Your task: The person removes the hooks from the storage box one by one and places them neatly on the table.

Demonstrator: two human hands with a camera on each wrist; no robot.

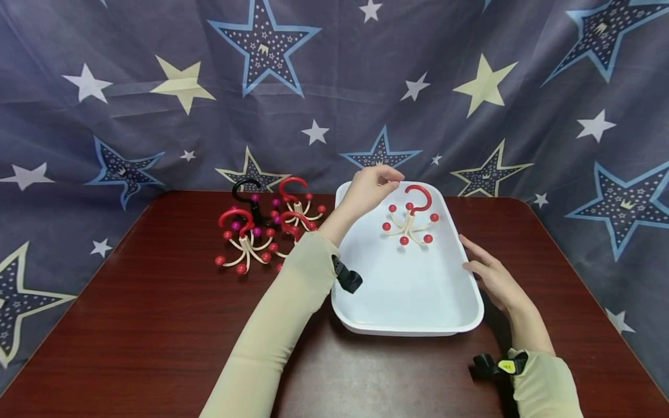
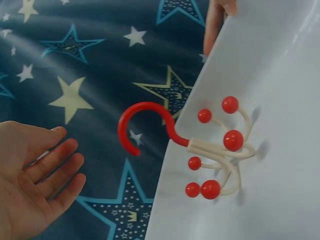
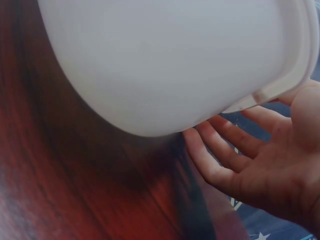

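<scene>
A multi-arm hanging hook (image 1: pixel 410 219), with a red crook and cream arms tipped with red balls, stands in the far part of the white tray (image 1: pixel 402 290). My left hand (image 1: pixel 368 187) hovers over the tray's far left rim, close beside the red crook. In the left wrist view, its relaxed fingers (image 2: pixel 62 175) hold nothing and are apart from the hook. My right hand (image 1: pixel 496 281) holds the tray's right side. Its thumb is at the rim, and its fingers (image 3: pixel 225 145) bear on the outer wall from below.
Left of the tray, several similar hooks cluster on the dark wooden table (image 1: pixel 146 313): red and cream ones (image 1: pixel 245 247) and a black one (image 1: pixel 255 212) with magenta balls. My left forearm partly covers them. A star-printed curtain (image 1: pixel 334 69) hangs behind the table.
</scene>
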